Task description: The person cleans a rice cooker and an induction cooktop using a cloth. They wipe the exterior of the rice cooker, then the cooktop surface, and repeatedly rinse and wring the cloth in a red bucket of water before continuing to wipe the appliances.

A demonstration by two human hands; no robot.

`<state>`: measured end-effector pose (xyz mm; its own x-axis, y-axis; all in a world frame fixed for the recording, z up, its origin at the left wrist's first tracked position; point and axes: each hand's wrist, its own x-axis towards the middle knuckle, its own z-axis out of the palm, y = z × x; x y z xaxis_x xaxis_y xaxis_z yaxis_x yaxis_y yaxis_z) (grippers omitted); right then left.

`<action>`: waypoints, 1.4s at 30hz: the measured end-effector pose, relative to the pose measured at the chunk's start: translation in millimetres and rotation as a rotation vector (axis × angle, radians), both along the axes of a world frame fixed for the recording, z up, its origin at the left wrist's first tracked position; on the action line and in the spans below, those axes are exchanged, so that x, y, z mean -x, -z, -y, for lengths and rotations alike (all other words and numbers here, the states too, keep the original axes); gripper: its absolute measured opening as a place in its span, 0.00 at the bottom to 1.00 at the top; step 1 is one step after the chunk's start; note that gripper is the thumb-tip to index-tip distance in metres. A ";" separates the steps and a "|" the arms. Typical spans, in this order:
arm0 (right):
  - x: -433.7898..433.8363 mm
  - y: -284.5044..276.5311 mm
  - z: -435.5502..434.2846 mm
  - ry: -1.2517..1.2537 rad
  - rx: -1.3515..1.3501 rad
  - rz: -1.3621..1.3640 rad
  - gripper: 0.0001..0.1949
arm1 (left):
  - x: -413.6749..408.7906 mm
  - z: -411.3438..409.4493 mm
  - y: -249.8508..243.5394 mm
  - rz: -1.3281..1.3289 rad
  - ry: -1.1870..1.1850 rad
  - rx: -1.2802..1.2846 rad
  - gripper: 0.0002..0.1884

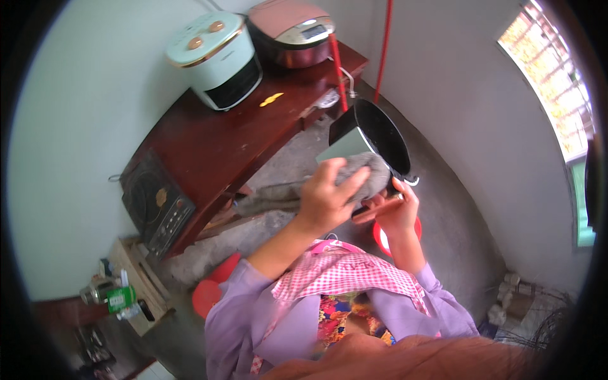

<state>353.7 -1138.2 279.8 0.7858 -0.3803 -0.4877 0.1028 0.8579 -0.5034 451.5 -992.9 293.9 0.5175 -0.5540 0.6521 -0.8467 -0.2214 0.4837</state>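
Note:
My left hand (327,197) grips a bunched grey cloth (368,173) and presses it to the outer side of a pot, near its rim. My right hand (399,209) is shut on the handle (380,209) of that pot, which looks brown or wood-toned. The pot (382,135) is pale green outside and dark inside, and is held up tilted on its side, its mouth towards the right. Part of its wall is hidden behind the cloth and my fingers.
A dark red wooden table (232,142) carries a mint air fryer (213,61), a pink rice cooker (294,33) and a black induction cooktop (156,204). Red stools (206,297) stand below left. A red-rimmed container (380,237) sits beneath my right forearm. A wooden crate (137,280) holds small items.

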 end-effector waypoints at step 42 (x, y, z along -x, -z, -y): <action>-305.2 66.2 -52.2 -0.928 0.657 0.063 0.19 | -106.7 -166.9 136.1 -0.676 -0.400 -0.044 0.20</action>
<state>658.9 -1086.0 213.6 0.9134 0.1932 -0.3582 -0.3928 0.1882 -0.9001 558.2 -826.0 157.8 0.9598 -0.2595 0.1069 -0.2240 -0.4785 0.8490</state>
